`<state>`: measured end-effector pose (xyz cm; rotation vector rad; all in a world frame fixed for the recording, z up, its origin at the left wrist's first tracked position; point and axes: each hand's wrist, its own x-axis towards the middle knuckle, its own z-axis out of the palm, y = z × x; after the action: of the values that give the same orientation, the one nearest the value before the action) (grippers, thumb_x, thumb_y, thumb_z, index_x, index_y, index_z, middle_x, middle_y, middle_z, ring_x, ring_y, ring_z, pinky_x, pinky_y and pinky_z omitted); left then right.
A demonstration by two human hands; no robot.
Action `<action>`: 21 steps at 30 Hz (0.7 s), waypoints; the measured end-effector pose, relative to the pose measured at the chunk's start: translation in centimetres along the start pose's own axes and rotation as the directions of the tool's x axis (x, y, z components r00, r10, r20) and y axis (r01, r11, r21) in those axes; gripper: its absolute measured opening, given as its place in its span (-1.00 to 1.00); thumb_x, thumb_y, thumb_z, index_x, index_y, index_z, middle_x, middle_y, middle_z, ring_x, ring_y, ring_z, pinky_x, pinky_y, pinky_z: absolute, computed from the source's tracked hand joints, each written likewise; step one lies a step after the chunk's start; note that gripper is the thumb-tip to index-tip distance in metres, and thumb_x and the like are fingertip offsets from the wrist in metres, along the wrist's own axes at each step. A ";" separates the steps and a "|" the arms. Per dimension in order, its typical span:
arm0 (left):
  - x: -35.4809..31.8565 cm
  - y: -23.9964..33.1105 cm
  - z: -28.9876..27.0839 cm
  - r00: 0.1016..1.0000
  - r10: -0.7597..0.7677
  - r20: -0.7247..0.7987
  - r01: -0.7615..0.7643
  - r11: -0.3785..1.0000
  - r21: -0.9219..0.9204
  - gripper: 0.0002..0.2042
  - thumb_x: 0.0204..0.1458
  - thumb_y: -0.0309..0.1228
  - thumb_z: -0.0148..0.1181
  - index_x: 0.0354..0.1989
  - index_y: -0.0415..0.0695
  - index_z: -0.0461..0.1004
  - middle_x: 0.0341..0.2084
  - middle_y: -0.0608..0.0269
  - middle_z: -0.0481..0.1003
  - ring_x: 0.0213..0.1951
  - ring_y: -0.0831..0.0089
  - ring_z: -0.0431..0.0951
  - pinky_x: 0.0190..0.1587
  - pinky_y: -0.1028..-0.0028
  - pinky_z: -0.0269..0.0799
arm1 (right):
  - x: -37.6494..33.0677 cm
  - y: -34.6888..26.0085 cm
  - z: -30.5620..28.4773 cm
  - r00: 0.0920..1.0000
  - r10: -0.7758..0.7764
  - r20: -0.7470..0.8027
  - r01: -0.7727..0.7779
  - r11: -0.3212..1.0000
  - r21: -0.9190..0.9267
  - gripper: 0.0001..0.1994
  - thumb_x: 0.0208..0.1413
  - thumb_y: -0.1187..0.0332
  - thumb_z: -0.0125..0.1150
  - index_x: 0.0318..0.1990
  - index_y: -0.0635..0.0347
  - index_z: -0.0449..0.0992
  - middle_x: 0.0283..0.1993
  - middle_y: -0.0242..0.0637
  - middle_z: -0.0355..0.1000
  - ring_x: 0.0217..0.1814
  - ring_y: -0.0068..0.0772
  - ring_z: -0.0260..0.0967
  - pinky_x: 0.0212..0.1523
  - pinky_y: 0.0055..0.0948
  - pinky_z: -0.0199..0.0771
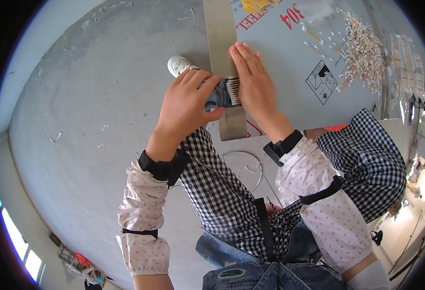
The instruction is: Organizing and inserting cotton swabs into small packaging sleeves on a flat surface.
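At the near left corner of the metal-topped table [290, 96], a row of cotton swabs [232, 91] lies side by side with white tips showing. My left hand [186, 104] grips a small clear plastic bag [215, 98] just past the table's edge, fingers above and thumb below. Its mouth meets the swabs; how far they sit inside is hard to make out. My right hand [258, 87] lies flat on the table, fingers stretched out together, its edge against the swabs' right ends.
A large heap of loose cotton swabs [365, 53] covers the table's far right, with several strays beside it. Filled packets [408, 67] lie in rows beyond. Something yellow [256, 5] rests at the far edge. A white shoe [179, 65] shows beside the table.
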<state>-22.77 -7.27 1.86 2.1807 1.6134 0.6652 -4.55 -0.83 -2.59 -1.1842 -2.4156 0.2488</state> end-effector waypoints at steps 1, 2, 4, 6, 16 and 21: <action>-0.2 -0.1 0.1 1.000 0.002 -0.001 -0.002 1.000 0.001 -0.41 -0.39 -0.37 0.51 -0.04 -0.12 0.52 -0.09 0.19 0.50 -0.04 0.15 0.51 0.08 0.22 0.46 | 0.0 -0.2 0.0 1.000 0.000 -0.002 0.000 1.000 -0.001 -0.47 0.17 0.59 -0.10 0.34 0.25 0.21 0.41 -0.13 0.20 0.49 -0.19 0.10 0.46 -0.19 0.11; -0.4 -0.2 0.2 1.000 0.000 -0.020 0.000 1.000 -0.018 -0.43 -0.37 -0.35 0.50 -0.04 -0.12 0.52 -0.12 0.22 0.49 -0.05 0.18 0.50 0.05 0.24 0.46 | -0.2 -0.6 0.1 1.000 -0.008 0.009 0.008 1.000 0.023 -0.47 0.17 0.58 -0.09 0.34 0.26 0.22 0.41 -0.13 0.20 0.49 -0.18 0.10 0.46 -0.19 0.11; -0.6 -0.2 0.3 0.999 -0.005 -0.039 0.003 0.999 -0.039 -0.44 -0.35 -0.33 0.49 -0.04 -0.12 0.52 -0.15 0.24 0.48 -0.06 0.21 0.49 0.03 0.26 0.45 | -0.3 -1.2 0.3 1.000 -0.016 0.023 0.015 0.999 0.046 -0.48 0.18 0.58 -0.09 0.34 0.26 0.22 0.41 -0.13 0.20 0.49 -0.18 0.10 0.46 -0.19 0.11; -0.5 -0.2 0.3 0.999 -0.001 -0.043 -0.001 0.999 -0.035 -0.43 -0.35 -0.34 0.49 -0.03 -0.12 0.52 -0.14 0.23 0.47 -0.05 0.21 0.49 0.03 0.27 0.46 | -0.3 -1.3 0.4 1.000 -0.026 0.013 0.025 0.999 0.028 -0.48 0.17 0.58 -0.08 0.33 0.27 0.23 0.41 -0.13 0.20 0.49 -0.18 0.10 0.46 -0.20 0.12; -0.5 -0.2 0.5 0.998 0.023 -0.056 -0.024 1.000 -0.016 -0.43 -0.35 -0.34 0.50 -0.03 -0.15 0.52 -0.13 0.22 0.47 -0.04 0.21 0.49 0.02 0.27 0.47 | 0.1 -1.7 0.8 1.000 -0.021 0.000 0.021 1.000 0.017 -0.50 0.20 0.54 -0.03 0.33 0.28 0.23 0.40 -0.12 0.21 0.48 -0.19 0.11 0.46 -0.21 0.13; -0.5 -0.6 0.6 0.995 0.076 -0.071 -0.076 0.997 0.011 -0.40 -0.37 -0.30 0.52 -0.04 -0.16 0.51 -0.17 0.23 0.47 -0.08 0.22 0.50 -0.03 0.28 0.48 | 0.5 -2.2 1.3 0.999 0.028 -0.039 -0.027 1.000 0.013 -0.51 0.20 0.51 -0.01 0.31 0.28 0.25 0.39 -0.10 0.22 0.47 -0.18 0.12 0.45 -0.20 0.14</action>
<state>-23.04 -7.57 0.98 2.2577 1.5770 0.7683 -6.96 -1.70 -2.85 -1.2062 -2.3619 0.2466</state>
